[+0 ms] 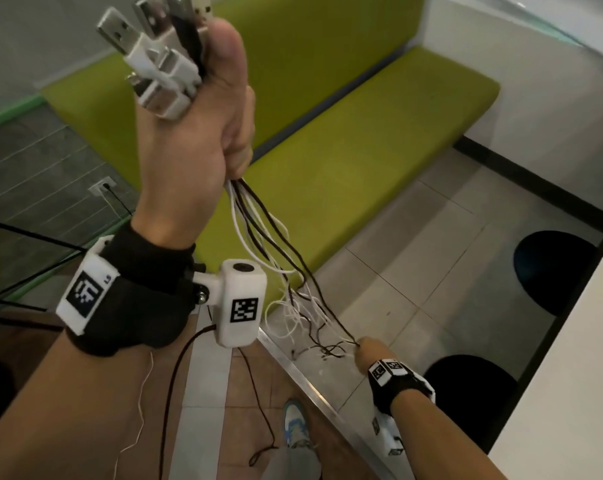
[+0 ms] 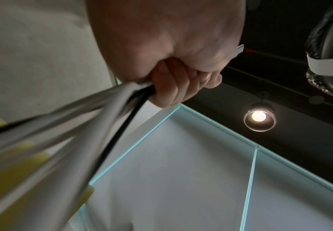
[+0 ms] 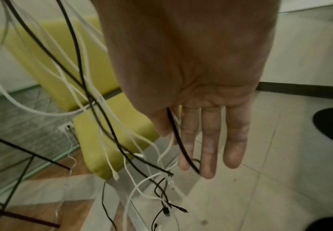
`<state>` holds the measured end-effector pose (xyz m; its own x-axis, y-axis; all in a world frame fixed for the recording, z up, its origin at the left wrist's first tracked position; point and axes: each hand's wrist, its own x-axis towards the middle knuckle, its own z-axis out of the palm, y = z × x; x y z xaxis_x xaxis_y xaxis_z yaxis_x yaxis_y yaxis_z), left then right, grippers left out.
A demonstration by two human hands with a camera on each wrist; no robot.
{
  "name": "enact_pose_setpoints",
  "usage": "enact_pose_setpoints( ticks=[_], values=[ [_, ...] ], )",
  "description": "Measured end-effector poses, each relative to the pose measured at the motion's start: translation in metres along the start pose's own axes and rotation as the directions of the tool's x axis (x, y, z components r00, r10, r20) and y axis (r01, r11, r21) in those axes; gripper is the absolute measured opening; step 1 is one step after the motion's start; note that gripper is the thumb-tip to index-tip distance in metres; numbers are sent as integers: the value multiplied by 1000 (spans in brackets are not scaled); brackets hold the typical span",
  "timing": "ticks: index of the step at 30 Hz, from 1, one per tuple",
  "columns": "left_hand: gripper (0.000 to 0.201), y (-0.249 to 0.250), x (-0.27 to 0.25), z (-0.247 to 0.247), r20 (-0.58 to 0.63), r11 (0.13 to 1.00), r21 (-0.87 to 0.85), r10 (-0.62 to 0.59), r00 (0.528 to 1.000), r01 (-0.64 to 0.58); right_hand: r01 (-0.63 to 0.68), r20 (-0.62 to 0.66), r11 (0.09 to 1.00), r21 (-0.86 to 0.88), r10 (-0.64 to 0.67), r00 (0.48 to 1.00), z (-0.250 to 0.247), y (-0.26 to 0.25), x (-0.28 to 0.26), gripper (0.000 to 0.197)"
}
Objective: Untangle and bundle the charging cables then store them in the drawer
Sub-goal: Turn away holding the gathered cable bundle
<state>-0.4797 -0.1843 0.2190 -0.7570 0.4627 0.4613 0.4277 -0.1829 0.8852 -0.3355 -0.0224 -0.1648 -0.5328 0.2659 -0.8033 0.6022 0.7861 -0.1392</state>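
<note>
My left hand (image 1: 203,109) is raised high, its fist (image 2: 181,81) gripping several white and black charging cables just below their USB plugs (image 1: 154,64), which stick out above the thumb. The cables (image 1: 258,230) hang down from the fist into a loose tangle (image 1: 303,317) over the floor. Low on the right, my right hand (image 1: 362,349) pinches one black cable (image 3: 178,140) between thumb and forefinger, the other fingers (image 3: 234,140) held straight. Small connector ends (image 3: 166,211) dangle below that hand. No drawer is in view.
A green padded bench (image 1: 345,133) stands ahead. Two black round stools (image 1: 553,271) and a white table edge (image 1: 577,393) are on the right. A metal floor strip (image 1: 310,386) crosses below, near my shoe (image 1: 295,424). A wall socket (image 1: 101,188) sits at the left.
</note>
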Motion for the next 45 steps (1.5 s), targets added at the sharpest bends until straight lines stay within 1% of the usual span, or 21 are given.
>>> enact_pose_setpoints(
  ticks=[3,6,7,9,10,12,14,17,21,27,30,31,33,34,35,36,38,39,41,43,45],
  values=[
    [41,0,2,6,-4,1000,-22,14,1000,-14,7,-54,996,93,-2,999,-11,1,-8,55],
    [34,-6,2,17,-6,998,-61,1,1000,-1,256,-135,908,333,-223,966,-48,-19,-29,84],
    [35,-9,1,20,-3,997,-77,-6,1000,6,387,-172,827,408,-347,922,-64,-27,-41,80],
    [38,-13,-2,27,-8,996,-91,-15,1000,15,602,-288,694,394,-529,798,-83,-45,-66,56],
    [39,-13,-3,30,-11,995,-101,-22,1000,21,646,-366,691,325,-538,760,-86,-54,-74,40],
    [40,-12,-2,35,-15,991,-130,-32,999,30,621,-490,757,202,-471,734,-78,-63,-74,14],
    [39,-10,1,35,-16,991,-133,-25,1000,22,487,-442,863,131,-389,808,-60,-57,-55,9],
    [37,-7,5,30,-30,994,-107,10,999,-14,283,-204,957,64,-265,943,-33,-32,-25,26],
    [36,-7,5,28,-67,996,-88,18,998,-24,155,-62,988,16,-154,986,-15,-2,-10,28],
    [37,-8,2,29,-70,994,-109,12,997,-20,28,-58,996,86,-23,998,-35,17,-10,44],
    [39,-8,0,34,-43,991,-132,8,999,-14,236,-208,944,232,-189,960,-65,2,-29,53],
    [40,-7,0,36,-29,989,-150,-4,1000,-1,374,-332,875,307,-270,904,-76,-9,-41,53],
    [40,-7,-2,44,-2,981,-195,-20,1000,20,608,-524,614,503,-343,780,-99,-34,-66,51],
    [38,-7,-2,48,14,978,-207,-16,1000,19,639,-518,465,613,-374,769,-106,-46,-76,47],
    [36,-8,-3,52,29,978,-207,-5,1000,11,635,-472,396,663,-437,765,-109,-56,-85,39],
    [35,-8,-3,55,43,979,-203,5,999,4,619,-390,422,662,-512,765,-113,-63,-95,33],
    [35,-8,-3,56,50,977,-211,-15,999,25,583,-113,651,486,-615,780,-117,-71,-111,26],
    [36,-8,-4,56,48,973,-226,-35,998,45,586,12,731,349,-629,777,-115,-73,-115,22],
    [36,-8,-5,58,61,965,-256,-44,997,58,555,187,821,135,-571,799,-110,-74,-116,37],
    [37,-7,-8,63,88,962,-269,-30,996,53,486,266,871,72,-487,832,-101,-75,-114,42],
    [34,-5,-8,65,102,961,-272,-26,994,53,486,260,871,73,-487,834,-87,-77,-104,36]
  ],
)
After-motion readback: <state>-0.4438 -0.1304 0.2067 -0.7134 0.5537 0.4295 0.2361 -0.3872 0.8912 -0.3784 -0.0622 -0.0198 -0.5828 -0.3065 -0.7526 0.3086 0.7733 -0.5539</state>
